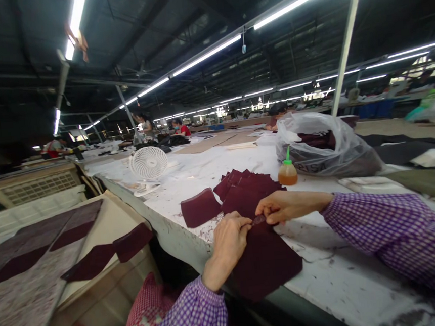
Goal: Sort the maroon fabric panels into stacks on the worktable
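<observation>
A dark maroon fabric piece (270,265) lies at the table's near edge and hangs partly over it. Its upper end is pinched by my left hand (230,240), fingers pressed together. Close beside it, my right hand (287,205) also pinches that end between thumb and fingers. A small fold or edge with a paler underside shows between the fingertips. Just beyond my hands is a fanned stack of maroon fabric pieces (248,185). One separate maroon piece (199,208) lies to the left of the stack.
A glue bottle with a green nozzle (287,171) stands behind my right hand, near a clear plastic bag (326,148). A white fan (149,164) stands at the table's left. Left of the table, a cream bin (110,294) bears fabric pieces. Other people work farther back.
</observation>
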`<state>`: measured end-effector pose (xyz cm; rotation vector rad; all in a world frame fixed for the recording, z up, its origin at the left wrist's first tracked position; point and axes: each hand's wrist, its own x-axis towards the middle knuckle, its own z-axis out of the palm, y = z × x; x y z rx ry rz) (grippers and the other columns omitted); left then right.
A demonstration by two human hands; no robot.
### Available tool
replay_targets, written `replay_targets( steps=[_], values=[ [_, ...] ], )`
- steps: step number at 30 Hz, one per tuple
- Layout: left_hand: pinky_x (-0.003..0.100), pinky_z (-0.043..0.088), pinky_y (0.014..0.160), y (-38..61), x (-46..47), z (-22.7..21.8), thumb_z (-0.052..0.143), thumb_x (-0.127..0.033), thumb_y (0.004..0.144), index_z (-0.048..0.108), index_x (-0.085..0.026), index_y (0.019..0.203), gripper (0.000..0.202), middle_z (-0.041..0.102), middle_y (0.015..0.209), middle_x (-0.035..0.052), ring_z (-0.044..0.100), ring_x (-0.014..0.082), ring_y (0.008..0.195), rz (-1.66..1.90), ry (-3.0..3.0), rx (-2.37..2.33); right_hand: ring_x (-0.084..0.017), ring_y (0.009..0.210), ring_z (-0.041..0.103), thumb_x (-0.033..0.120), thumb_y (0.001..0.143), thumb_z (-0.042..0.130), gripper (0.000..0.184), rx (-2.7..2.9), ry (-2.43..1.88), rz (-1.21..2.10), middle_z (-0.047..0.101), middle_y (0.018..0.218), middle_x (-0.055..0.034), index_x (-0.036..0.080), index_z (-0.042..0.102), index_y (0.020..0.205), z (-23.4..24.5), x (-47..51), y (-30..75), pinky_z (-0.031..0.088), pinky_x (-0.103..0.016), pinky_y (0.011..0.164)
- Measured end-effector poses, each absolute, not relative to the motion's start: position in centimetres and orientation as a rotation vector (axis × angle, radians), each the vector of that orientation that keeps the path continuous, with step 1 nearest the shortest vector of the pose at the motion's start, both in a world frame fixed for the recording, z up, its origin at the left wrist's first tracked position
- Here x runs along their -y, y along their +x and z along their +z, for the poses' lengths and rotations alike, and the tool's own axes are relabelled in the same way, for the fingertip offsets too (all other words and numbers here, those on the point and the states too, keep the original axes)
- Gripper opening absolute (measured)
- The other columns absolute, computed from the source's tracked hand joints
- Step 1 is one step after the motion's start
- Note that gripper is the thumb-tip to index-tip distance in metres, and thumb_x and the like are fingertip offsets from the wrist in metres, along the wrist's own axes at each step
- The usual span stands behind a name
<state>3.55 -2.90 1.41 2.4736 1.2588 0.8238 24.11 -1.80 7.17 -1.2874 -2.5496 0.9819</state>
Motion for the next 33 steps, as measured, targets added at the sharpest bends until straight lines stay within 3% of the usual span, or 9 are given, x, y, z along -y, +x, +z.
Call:
replay_targets(
  steps=[3, 8, 19, 25, 29, 33],
  values=[
    [0.027, 0.041, 0.068, 3.6, 2.8, 1.2, 0.051, -0.019, 0.086, 0.073, -0.025, 0.092, 0.023, 0.065, 0.085, 0.0022, 0.058, 0.0168, 0.080, 0.802, 2.543, -1.269, -0.009, 0.055, 0.055, 0.024, 0.084, 0.048, 0.024, 2.622, -1.314, 0.620, 0.062, 0.074, -0.0029, 0.013, 0.063, 0.099, 7.5, 1.4, 24.6, 0.041, -0.019, 0.051],
    [0.027, 0.039, 0.066, 3.6, 3.0, 1.2, 0.051, -0.019, 0.087, 0.073, -0.025, 0.089, 0.023, 0.064, 0.084, 0.0020, 0.057, 0.0169, 0.080, 0.804, 2.571, -1.278, -0.014, 0.068, 0.060, 0.018, 0.081, 0.050, 0.022, 2.741, -1.205, 0.307, 0.067, 0.085, -0.0069, 0.013, 0.068, 0.091, 7.1, 1.3, 24.1, 0.043, -0.023, 0.063],
    [0.027, 0.040, 0.067, 3.4, 2.8, 0.8, 0.049, -0.018, 0.087, 0.073, -0.025, 0.089, 0.025, 0.062, 0.084, 0.0022, 0.055, 0.0172, 0.080, 0.829, 2.562, -1.238, -0.013, 0.066, 0.056, 0.011, 0.075, 0.053, 0.012, 2.762, -1.180, 0.046, 0.064, 0.079, -0.0035, 0.016, 0.063, 0.078, 6.0, 1.9, 23.3, 0.038, -0.022, 0.060],
    [0.025, 0.042, 0.070, 2.8, 2.3, 0.1, 0.045, -0.014, 0.088, 0.072, -0.022, 0.091, 0.029, 0.059, 0.081, 0.0024, 0.054, 0.0151, 0.077, 0.896, 2.535, -1.078, -0.013, 0.070, 0.054, 0.017, 0.090, 0.041, 0.018, 2.883, -0.924, -0.389, 0.058, 0.083, -0.0038, 0.016, 0.059, 0.087, 4.2, 1.9, 23.6, 0.036, -0.025, 0.059],
    [0.026, 0.040, 0.069, 2.7, 2.2, 0.0, 0.043, -0.014, 0.090, 0.071, -0.025, 0.095, 0.031, 0.057, 0.082, 0.0022, 0.052, 0.0154, 0.078, 0.890, 2.639, -1.047, -0.014, 0.070, 0.051, 0.015, 0.093, 0.038, 0.021, 2.932, -0.804, -0.628, 0.056, 0.082, -0.0044, 0.016, 0.057, 0.084, 3.6, 1.9, 23.8, 0.036, -0.025, 0.056],
    [0.026, 0.039, 0.069, 2.7, 2.3, 0.1, 0.043, -0.014, 0.090, 0.071, -0.025, 0.092, 0.030, 0.056, 0.084, 0.0020, 0.051, 0.0157, 0.079, 0.852, 2.736, -1.053, -0.018, 0.078, 0.052, 0.014, 0.093, 0.039, 0.022, 2.960, -0.707, -0.741, 0.059, 0.092, -0.0077, 0.014, 0.058, 0.105, 3.5, 2.2, 24.7, 0.042, -0.029, 0.062]
  ],
)
